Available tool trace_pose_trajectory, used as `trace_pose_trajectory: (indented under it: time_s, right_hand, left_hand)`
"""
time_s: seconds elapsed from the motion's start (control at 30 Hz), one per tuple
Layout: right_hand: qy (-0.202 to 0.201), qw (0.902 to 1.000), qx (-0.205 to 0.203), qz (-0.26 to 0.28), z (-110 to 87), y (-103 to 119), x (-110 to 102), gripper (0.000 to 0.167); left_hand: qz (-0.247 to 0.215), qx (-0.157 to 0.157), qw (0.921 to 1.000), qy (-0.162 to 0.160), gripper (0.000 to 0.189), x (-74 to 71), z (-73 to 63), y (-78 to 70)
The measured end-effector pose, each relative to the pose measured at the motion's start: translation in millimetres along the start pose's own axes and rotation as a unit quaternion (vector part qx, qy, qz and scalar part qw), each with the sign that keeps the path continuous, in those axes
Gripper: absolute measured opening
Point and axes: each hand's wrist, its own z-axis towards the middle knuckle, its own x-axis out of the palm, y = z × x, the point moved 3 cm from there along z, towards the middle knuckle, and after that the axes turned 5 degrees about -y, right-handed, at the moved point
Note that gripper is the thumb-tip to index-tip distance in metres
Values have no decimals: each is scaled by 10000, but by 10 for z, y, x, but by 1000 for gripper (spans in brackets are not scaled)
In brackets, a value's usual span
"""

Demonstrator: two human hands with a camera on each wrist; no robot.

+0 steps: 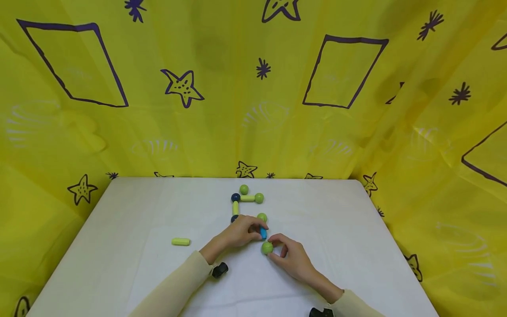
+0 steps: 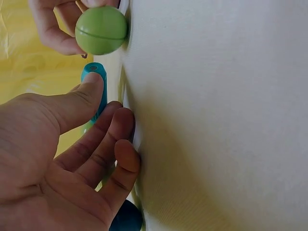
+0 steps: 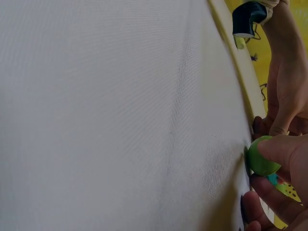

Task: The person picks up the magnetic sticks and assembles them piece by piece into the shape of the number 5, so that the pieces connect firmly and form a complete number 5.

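Between thumb and fingers my left hand (image 1: 240, 231) pinches a short blue rod (image 1: 263, 233), whose near end shows a round recess in the left wrist view. Just nearer to me, my right hand (image 1: 292, 257) holds a green ball (image 1: 267, 248) with thumb and fingertips, low over the white table. A small gap parts this ball from the rod's near end in the left wrist view. Beyond the rod's far end sits another green ball (image 1: 262, 217); whether they touch I cannot tell. A dark blue ball (image 1: 234, 218) is partly hidden behind my left hand.
Farther back, a dark blue ball (image 1: 235, 197) joins two yellow-green rods, one ending at a green ball (image 1: 259, 198). A loose green ball (image 1: 244, 189) lies behind them. Left of my hands lies a yellow-green rod (image 1: 181, 241). Yellow patterned cloth (image 1: 222, 132) surrounds the white table (image 1: 119, 246).
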Motion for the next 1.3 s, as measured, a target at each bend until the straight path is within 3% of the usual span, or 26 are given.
trace_pose_trajectory:
  time_s: [0.47, 1.0, 1.3]
  right_hand:
    - [-157, 9992, 357, 13, 72, 35, 40, 33]
    - [-141, 9993, 340, 31, 78, 30, 38, 31]
    - [-48, 9997, 254, -14, 88, 35, 22, 30]
  left_hand:
    - [296, 145, 9994, -108, 23, 16, -5, -31]
    - [319, 178, 9993, -108, 22, 29, 0, -24]
    - [161, 110, 9994, -297, 30, -117, -160, -68]
